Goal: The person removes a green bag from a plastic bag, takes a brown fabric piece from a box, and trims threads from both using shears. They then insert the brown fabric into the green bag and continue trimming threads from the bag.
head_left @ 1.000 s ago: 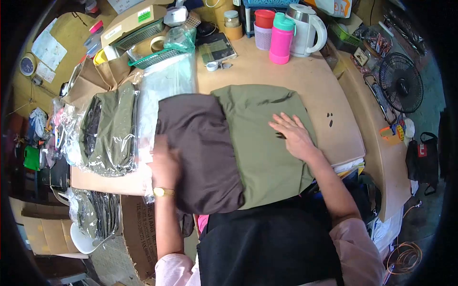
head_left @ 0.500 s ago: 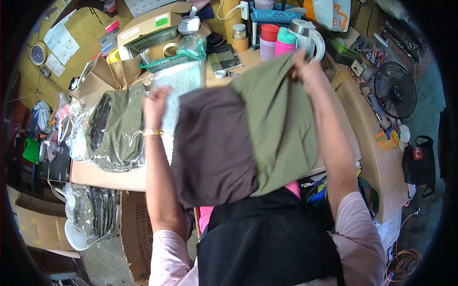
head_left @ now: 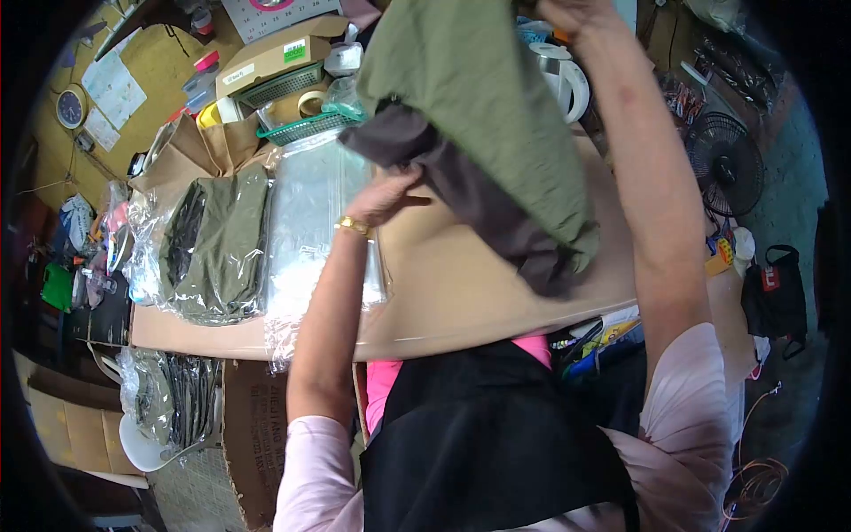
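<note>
An olive-green cloth item with a dark brown side (head_left: 479,133) hangs in the air over the table, its lower end swinging toward my right. My right hand (head_left: 576,18), raised at the top edge of view, is closed on its upper part; the fingertips are partly cut off. Beneath the dark flap on the left is my left hand (head_left: 390,197), wearing a gold bracelet, with thumb and fingers apart and the fingertips at the fabric's edge. Clear plastic bags (head_left: 310,222) lie flat beside my left forearm. A similar green item in clear plastic (head_left: 217,244) rests farther left.
The brown-covered table (head_left: 443,310) curves around my front. A green basket (head_left: 310,129), a cardboard box (head_left: 284,49) and a kettle (head_left: 567,84) stand at the back. A black fan (head_left: 725,164) is at right. Bagged items (head_left: 182,395) sit in a white chair at lower left.
My right hand has lifted the cloth up and away from my lap, turning it. My left hand has moved right and down to the dark flap. The plastic bags and tabletop are uncovered.
</note>
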{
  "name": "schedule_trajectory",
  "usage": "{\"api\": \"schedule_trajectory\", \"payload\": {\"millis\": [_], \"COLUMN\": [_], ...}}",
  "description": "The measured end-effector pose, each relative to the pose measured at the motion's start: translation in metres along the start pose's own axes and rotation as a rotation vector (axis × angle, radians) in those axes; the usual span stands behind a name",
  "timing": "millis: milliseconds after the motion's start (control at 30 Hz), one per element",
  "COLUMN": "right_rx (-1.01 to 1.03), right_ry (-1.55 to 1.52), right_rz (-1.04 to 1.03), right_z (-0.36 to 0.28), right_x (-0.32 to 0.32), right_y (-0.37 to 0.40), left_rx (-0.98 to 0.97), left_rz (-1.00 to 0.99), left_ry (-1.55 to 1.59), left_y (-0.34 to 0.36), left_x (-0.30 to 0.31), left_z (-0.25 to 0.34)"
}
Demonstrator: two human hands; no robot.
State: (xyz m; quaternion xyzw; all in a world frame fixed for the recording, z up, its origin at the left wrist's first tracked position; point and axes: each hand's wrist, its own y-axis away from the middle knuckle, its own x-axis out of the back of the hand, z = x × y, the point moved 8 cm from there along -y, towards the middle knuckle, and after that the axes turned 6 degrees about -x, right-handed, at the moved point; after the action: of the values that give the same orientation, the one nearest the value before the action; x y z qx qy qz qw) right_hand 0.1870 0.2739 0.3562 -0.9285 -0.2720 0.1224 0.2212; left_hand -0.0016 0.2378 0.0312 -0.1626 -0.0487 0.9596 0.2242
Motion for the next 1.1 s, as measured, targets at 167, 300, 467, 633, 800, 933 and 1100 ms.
{"api": "schedule_trajectory", "payload": {"millis": [167,300,467,633,800,933,1100], "right_rx": [0.136,0.273,-0.2,-0.77,-0.125,-0.552,-0.431], "right_ry": [0.05,0.348,0.799,0.725,1.217,1.281,0.944], "right_rz": [-0.096,0.144,0.076,0.049,-0.079,-0.228,-0.051], "right_z": [-0.013,-0.048,0.069,0.172,0.267,0.271,0.26], "right_x": [0.0,0.128,0.144,0.137,0.028,0.002,-0.073], "right_y": [-0.019,0.039,0.19,0.257,0.237,0.257,0.23], "left_rx": [-0.274,-0.91,-0.412,-0.023,-0.315,0.153,0.196], "left_rz": [0.724,0.771,0.54,0.55,0.329,0.196,0.095], "left_ry": [-0.013,-0.584,-0.66,-1.125,-1.186,-1.616,-1.671], "left_y": [0.008,0.1,0.207,0.228,0.144,0.176,0.163], "left_x": [0.023,0.032,0.022,-0.001,-0.101,-0.065,-0.104], "left_z": [0.072,0.218,0.12,0.08,0.033,-0.067,-0.066]}}
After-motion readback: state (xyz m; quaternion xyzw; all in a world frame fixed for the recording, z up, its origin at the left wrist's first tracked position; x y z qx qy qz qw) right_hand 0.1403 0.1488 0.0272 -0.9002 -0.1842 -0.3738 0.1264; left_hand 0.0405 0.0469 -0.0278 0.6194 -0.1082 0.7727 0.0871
